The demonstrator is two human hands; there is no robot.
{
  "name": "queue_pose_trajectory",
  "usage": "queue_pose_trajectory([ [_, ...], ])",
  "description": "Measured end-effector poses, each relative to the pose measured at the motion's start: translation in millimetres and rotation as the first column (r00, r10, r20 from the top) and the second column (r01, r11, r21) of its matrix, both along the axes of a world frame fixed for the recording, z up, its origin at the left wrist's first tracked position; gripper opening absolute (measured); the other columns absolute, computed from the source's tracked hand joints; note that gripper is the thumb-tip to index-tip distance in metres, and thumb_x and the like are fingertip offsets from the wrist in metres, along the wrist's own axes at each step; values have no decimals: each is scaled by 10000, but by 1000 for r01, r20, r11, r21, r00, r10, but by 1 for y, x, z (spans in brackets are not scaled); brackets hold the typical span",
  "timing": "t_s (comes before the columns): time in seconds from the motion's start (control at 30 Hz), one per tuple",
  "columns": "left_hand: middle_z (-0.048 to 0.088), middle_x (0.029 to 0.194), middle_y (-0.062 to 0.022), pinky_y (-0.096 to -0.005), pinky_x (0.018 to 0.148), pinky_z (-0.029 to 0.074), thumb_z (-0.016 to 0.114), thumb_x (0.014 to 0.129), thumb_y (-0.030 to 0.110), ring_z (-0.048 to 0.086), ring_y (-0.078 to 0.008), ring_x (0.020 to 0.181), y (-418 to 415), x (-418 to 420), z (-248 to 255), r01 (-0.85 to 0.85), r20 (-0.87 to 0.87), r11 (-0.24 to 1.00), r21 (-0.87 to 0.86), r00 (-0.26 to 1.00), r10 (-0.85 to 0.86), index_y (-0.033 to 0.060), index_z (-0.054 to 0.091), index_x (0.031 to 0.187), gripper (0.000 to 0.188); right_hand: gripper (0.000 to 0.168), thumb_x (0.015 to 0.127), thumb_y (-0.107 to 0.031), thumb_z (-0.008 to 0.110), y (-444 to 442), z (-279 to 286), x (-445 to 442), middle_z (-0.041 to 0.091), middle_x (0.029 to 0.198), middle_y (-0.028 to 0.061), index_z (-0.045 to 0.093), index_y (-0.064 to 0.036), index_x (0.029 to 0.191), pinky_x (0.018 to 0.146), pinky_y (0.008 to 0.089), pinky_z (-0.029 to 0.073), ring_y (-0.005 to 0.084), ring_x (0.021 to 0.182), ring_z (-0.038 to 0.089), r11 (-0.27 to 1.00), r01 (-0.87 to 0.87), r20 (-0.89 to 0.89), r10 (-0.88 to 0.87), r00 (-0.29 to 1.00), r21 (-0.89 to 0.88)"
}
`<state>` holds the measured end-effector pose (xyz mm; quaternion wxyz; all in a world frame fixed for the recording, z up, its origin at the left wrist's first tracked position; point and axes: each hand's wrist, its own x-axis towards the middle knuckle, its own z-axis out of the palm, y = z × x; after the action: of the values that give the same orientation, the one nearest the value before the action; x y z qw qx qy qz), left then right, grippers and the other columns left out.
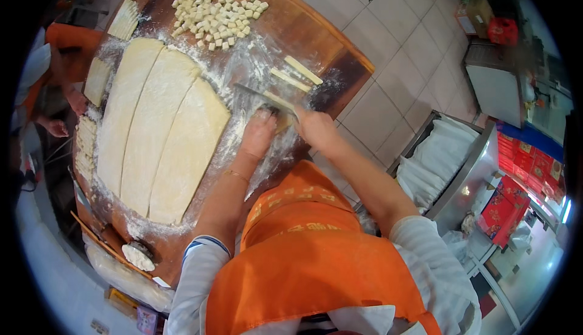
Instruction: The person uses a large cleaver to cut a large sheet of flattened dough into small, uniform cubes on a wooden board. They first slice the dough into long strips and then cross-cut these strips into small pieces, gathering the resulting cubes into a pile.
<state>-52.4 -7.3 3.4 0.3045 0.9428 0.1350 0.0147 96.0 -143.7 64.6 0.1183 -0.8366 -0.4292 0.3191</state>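
My right hand is closed on the handle of a knife, whose blade points up and left over the floured board. Just left of it, my left hand rests low over the board, fingers bent around something small and dark that I cannot make out. A piece of dough shows between the hands, partly hidden. Two dough strips lie beyond the knife. Large floured dough slabs, cut lengthwise, lie to the left. At the far side sits a pile of small dough cubes.
A bowl of flour and a rolling pin are at the near left of the wooden table. Cut dough pieces line its left edge. Another person's hand is beyond that edge. A cloth-covered metal bin stands at right.
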Motion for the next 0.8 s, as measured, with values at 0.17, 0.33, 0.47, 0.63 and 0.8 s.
queue_pose_trajectory([
  [0.17,617,1162,-197,-446,928,494,589,823,62,579,-365,1097,-3,-6,4,-30,70,997,65,997,25,0,652,973,175,231,889,-181,582,1,10,8,674,855,214,527,-52,1071,690,510,536,412,785,665,981,45,79,-61,995,189],
  [0.33,598,1215,-200,-448,944,498,592,791,53,572,-385,1108,-5,-9,2,-57,62,998,39,997,54,-13,653,1072,295,184,905,-187,554,-31,39,-7,664,892,218,506,-57,1026,690,531,525,422,782,656,1000,-4,12,4,1000,12],
  [0.47,576,1250,-201,-457,971,486,610,780,59,552,-403,1134,-7,-11,1,-37,13,998,55,999,37,-14,631,1148,375,162,910,-182,541,-49,31,-13,655,871,218,492,-59,1003,671,544,518,430,763,649,999,-3,-22,4,1000,39],
  [0.63,570,1245,-206,-477,1005,460,659,762,82,520,-422,1172,-7,-16,-10,-22,-75,999,29,997,24,6,597,1216,465,168,928,-189,567,-49,27,-13,654,835,191,492,-48,981,640,500,528,407,743,645,999,-37,27,37,999,22],
  [0.8,593,1177,-191,-456,936,492,615,795,76,559,-384,1082,-4,-11,4,-34,37,999,12,999,34,-5,639,1094,310,158,911,-175,541,-31,22,-13,666,843,220,511,-54,1009,659,533,523,423,757,657,998,3,-14,-4,1000,-67],
])
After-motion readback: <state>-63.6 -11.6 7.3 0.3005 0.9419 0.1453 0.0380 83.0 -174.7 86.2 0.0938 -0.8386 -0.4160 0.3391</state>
